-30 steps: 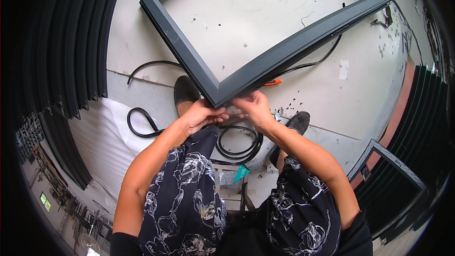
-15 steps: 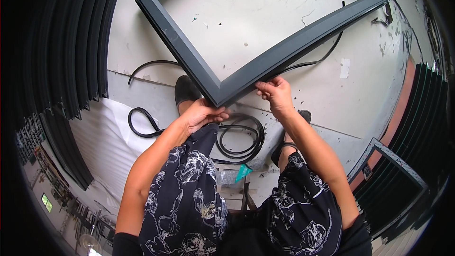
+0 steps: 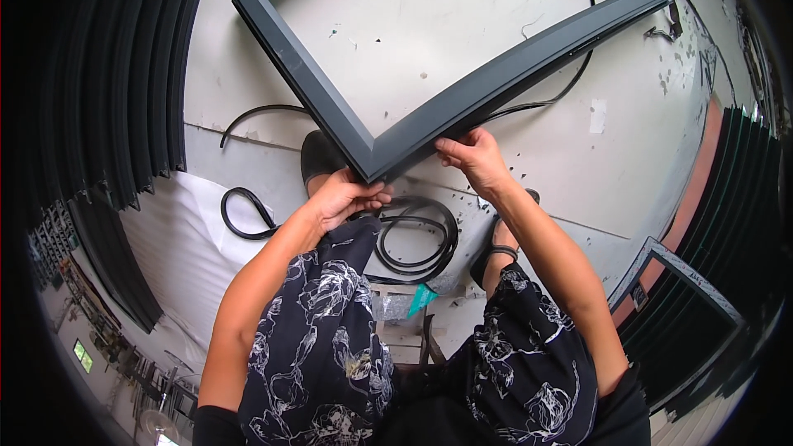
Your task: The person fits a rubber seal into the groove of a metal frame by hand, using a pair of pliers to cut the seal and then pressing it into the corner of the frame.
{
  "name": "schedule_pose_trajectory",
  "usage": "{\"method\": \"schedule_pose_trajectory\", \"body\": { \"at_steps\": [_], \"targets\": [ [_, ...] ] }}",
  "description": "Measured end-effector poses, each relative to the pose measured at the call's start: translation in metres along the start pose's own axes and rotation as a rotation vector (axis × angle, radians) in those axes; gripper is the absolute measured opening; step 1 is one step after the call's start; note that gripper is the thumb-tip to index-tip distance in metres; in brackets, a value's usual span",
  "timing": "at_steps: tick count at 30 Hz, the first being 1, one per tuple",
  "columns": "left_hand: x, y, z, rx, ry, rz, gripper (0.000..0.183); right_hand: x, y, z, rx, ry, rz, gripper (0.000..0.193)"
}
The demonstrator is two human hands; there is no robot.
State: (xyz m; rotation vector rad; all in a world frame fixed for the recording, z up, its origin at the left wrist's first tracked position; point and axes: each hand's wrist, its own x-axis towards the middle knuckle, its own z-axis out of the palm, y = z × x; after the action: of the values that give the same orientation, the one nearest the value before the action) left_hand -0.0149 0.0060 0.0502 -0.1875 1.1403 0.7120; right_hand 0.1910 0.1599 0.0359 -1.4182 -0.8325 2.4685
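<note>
A dark grey window frame (image 3: 318,87) is tilted in front of me, its nearest corner pointing at my lap. My left hand (image 3: 343,198) is closed at that corner, with the fingers curled beneath it. Along the outer edge of the right-hand bar, my right hand (image 3: 475,161) pinches close to the corner, thumb and fingertips against the edge. Whether a strip lies between those fingertips I cannot tell. A black rubber strip (image 3: 570,87) runs out from under the frame on the right. Its coils (image 3: 450,252) lie on the floor between my feet.
Dark ribbed profiles (image 3: 107,58) are stacked at the left, beside white foam sheeting (image 3: 178,239). Another frame (image 3: 719,301) stands at the lower right. Pale board (image 3: 611,173) with black scraps covers the floor. A loop of black strip (image 3: 239,231) lies beside my left knee.
The frame has shifted slightly left and up in view, its near corner moving with it. Both hands stay at the frame, the right one drawn slightly left along with the edge.
</note>
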Motion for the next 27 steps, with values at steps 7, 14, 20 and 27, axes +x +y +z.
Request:
{"method": "schedule_pose_trajectory", "body": {
  "at_steps": [7,14,20,27],
  "targets": [
    [0.000,-0.002,0.001,-0.020,-0.042,0.006,0.026,-0.001,0.005,0.008,-0.045,0.043,-0.059,0.015],
    [-0.001,-0.001,-0.004,0.008,-0.024,0.006,0.023,-0.011,0.007,0.030,0.065,0.107,-0.060,0.015],
    [0.005,-0.002,-0.001,0.003,-0.001,0.008,0.023,-0.005,0.009,0.019,-0.109,0.121,-0.006,0.018],
    [-0.009,0.006,-0.008,-0.026,0.041,0.057,0.023,0.003,-0.065,-0.082,0.652,0.246,-0.196,0.013]
  ]
}}
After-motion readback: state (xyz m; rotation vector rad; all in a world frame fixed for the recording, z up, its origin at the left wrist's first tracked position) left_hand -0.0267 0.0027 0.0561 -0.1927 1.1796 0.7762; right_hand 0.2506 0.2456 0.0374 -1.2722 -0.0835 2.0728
